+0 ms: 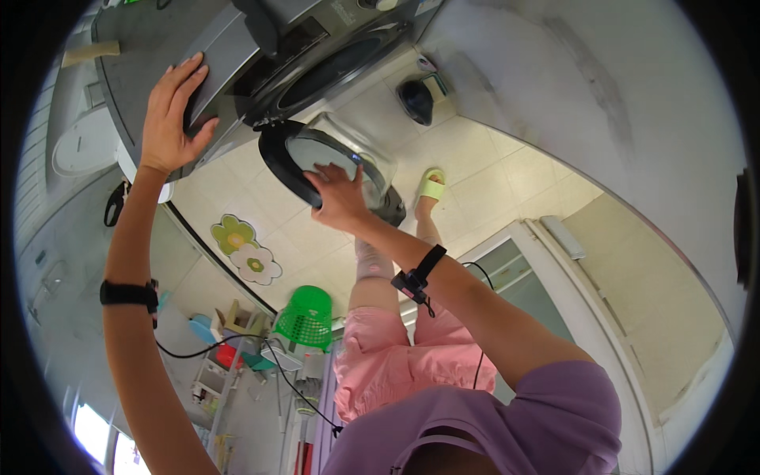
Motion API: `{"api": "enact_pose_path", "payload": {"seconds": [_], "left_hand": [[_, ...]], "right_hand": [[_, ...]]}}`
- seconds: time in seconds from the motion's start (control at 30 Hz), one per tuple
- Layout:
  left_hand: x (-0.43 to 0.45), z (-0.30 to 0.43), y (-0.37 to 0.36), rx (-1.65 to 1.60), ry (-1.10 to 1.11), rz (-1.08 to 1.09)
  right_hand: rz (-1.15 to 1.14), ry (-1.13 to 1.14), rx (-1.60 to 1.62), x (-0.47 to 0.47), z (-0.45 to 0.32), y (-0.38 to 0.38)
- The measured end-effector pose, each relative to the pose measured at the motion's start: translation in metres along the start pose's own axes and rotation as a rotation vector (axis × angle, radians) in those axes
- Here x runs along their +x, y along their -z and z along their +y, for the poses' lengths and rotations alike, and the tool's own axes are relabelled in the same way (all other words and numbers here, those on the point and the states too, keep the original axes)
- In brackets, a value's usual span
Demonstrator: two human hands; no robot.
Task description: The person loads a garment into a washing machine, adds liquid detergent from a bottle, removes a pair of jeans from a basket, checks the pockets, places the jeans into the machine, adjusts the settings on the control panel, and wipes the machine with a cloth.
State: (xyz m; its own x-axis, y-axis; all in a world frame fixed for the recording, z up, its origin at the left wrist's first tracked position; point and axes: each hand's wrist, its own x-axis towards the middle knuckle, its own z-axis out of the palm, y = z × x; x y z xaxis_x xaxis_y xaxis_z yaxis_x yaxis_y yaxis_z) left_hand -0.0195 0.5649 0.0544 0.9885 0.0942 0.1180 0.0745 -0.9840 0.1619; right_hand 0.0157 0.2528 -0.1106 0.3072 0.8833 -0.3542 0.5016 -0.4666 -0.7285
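Observation:
In front of me stands a dark grey front-loading washing machine [222, 50]. Its round door [279, 157] is swung out on its hinge, showing a black ring and a clear glass bowl [371, 151]. The dark drum opening [329, 71] is visible behind it. My left hand [172, 113] rests at the machine's top front edge, fingers apart and holding nothing. Against the open door lies my right hand [341, 196], its fingers spread over the ring and glass. No grip on the rim is plain.
A black object [414, 101] is on the tiled floor beside a wall. A flower-shaped mat [246, 249] lies left of my legs. Further back are a green plastic basket [306, 317] and a cluttered shelf [217, 374]. A white-framed glass door [528, 285] stands to the right. Cables run from my wrist bands.

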Motion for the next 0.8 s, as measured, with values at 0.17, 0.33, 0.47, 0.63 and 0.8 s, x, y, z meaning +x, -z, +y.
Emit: {"api": "enact_pose_path", "payload": {"seconds": [0.17,0.33,0.47,0.63,0.8], "left_hand": [[-0.015,-0.003,0.011,0.024,0.032,-0.046],[-0.001,0.001,0.004,-0.019,0.031,-0.024],[-0.004,0.002,0.009,-0.037,0.048,-0.025],[-0.004,0.003,0.013,-0.045,0.066,-0.048],[-0.008,0.005,0.017,-0.039,0.084,-0.105]], "right_hand": [[0.226,-0.19,-0.218,-0.003,0.022,0.049],[0.431,-0.357,-0.169,0.013,0.076,0.079],[0.58,-0.185,0.13,0.051,0.095,0.096],[0.463,-0.356,0.679,0.114,0.093,0.116],[0.477,-0.556,1.33,0.139,0.075,0.131]]}}
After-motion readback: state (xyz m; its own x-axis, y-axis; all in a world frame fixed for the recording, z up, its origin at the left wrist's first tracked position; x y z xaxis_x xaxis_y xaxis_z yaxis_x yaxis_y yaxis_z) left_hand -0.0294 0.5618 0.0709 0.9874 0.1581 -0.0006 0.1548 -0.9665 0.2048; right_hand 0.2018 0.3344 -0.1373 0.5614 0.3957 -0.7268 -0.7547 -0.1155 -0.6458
